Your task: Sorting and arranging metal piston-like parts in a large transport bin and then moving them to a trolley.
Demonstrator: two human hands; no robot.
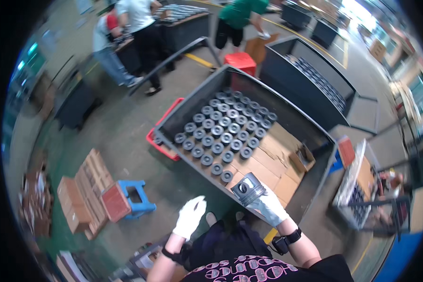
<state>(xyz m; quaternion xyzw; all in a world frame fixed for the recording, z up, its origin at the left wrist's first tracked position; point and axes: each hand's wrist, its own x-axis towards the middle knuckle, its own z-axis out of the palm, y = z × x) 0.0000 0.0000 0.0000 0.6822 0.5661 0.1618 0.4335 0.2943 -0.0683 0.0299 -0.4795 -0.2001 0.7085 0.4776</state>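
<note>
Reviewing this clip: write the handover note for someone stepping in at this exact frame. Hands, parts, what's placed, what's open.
Right hand, gloved, grips one grey metal piston over the near edge of the dark bin.
Left hand, gloved, is empty, hanging above the floor beside the bin.
Done: rows of pistons stand upright on the cardboard sheet in the bin's far-left part.
Left: the held piston is not set down; the near-right cardboard is bare. A small cardboard box sits there.
A blue stool stands to the left.
</note>
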